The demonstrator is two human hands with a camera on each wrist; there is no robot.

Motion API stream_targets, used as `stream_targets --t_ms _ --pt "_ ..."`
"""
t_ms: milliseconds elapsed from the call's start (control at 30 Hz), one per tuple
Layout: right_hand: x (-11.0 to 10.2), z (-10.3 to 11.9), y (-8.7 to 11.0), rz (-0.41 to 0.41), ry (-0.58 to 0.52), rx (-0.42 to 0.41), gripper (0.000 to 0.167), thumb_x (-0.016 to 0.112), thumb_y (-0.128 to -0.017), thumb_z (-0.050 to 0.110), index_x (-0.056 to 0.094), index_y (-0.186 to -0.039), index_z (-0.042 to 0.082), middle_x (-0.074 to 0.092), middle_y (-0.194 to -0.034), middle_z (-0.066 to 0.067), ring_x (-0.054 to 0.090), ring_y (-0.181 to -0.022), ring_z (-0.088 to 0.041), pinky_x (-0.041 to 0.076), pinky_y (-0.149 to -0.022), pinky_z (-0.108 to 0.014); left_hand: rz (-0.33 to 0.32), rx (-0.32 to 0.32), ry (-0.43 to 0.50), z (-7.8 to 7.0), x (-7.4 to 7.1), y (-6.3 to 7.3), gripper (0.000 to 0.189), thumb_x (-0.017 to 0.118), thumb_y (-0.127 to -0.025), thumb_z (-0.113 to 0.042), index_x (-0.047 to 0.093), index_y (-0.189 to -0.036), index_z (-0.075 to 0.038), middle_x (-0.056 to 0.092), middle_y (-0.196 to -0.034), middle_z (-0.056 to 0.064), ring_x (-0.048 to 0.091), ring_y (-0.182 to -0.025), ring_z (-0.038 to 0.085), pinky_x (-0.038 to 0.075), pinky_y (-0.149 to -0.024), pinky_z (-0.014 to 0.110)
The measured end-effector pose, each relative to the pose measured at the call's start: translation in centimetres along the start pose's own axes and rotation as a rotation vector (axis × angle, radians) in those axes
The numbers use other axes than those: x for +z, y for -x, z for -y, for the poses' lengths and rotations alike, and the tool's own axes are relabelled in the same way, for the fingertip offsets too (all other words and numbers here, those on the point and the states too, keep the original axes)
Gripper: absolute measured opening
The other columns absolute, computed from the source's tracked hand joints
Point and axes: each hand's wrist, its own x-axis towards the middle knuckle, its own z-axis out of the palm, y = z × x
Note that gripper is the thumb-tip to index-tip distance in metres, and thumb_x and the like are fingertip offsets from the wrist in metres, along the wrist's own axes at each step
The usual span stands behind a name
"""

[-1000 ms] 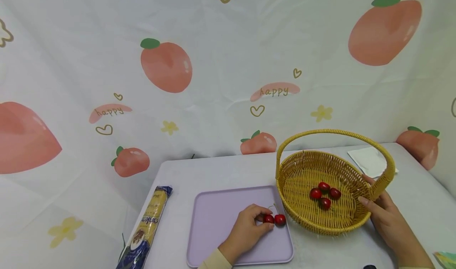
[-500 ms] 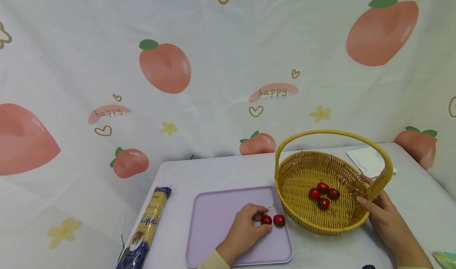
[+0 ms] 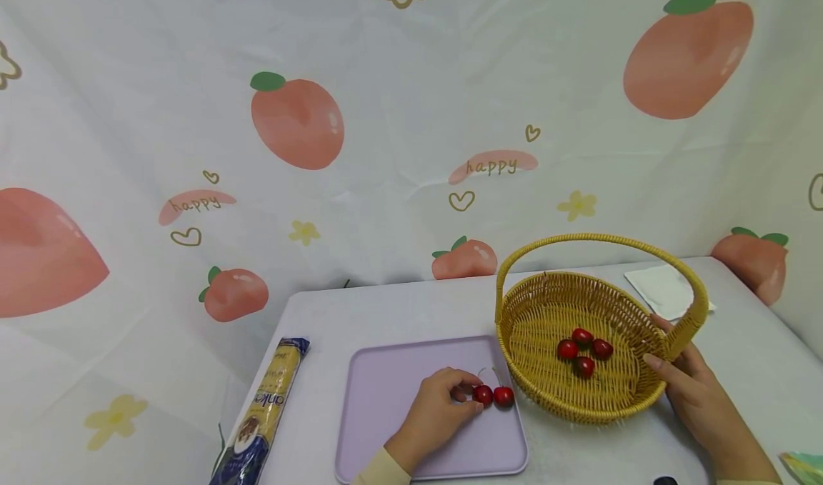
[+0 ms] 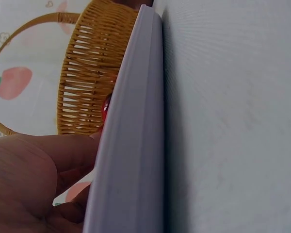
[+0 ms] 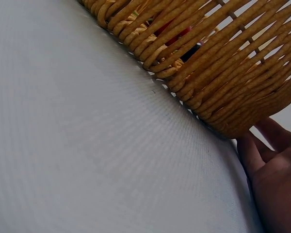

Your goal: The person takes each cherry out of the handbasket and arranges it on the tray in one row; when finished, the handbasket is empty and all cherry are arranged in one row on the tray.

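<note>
My left hand (image 3: 439, 411) is over the lilac tray (image 3: 392, 399), with thumb and index fingertips apart at the near side of a red cherry (image 3: 484, 397). A second cherry (image 3: 504, 398) lies beside it, and thin stems arch above the pair. In the left wrist view, the tray's raised edge (image 4: 128, 145) covers the fingertips. With my right hand (image 3: 701, 392) I grip the side of the yellow wicker basket (image 3: 581, 403) at the handle's foot, thumb inside the rim and fingers outside. Several cherries (image 3: 584, 367) lie on the basket's bottom.
A long pasta packet (image 3: 263, 406) lies along the table's left edge. Behind the basket is a flat white packet (image 3: 665, 290). A small dark object (image 3: 665, 481) and a colourful wrapper (image 3: 804, 465) show at the front right. A fruit-printed cloth (image 3: 386, 206) hangs behind the table.
My left hand has drawn back a little to the left from the cherry. That cherry shifted left, then back towards its neighbour. The right hand and the basket stay in place.
</note>
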Motion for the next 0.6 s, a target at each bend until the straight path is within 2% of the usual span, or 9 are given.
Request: stream_targets --t_ms 200,600 --pt "0.02 0.06 0.01 0.008 0.005 -0.029 0.068 0.047 -0.117 0.011 0.021 -0.175 0.036 0.011 -0.175 0.0 0.012 -0.156 -0.009 0.009 -0.119 -0.016 -0.003 -0.005 -0.012 -0.18 0.14 -0.02 0.029 0.091 -0.086 0.0 0.082 -0.11 -0.012 0.071 -0.099 -0.01 0.064 -0.085 0.007 0.054 -0.078 0.026" --pt "-0.1 -0.05 -0.06 0.011 0.009 -0.021 0.068 0.048 -0.117 0.012 0.021 -0.175 0.037 0.01 -0.174 -0.001 0.013 -0.155 -0.008 0.007 -0.119 -0.017 0.012 -0.018 -0.003 -0.51 0.11 0.2 0.028 0.091 -0.086 -0.001 0.083 -0.109 -0.015 0.07 -0.102 -0.011 0.063 -0.088 0.009 0.054 -0.081 0.028"
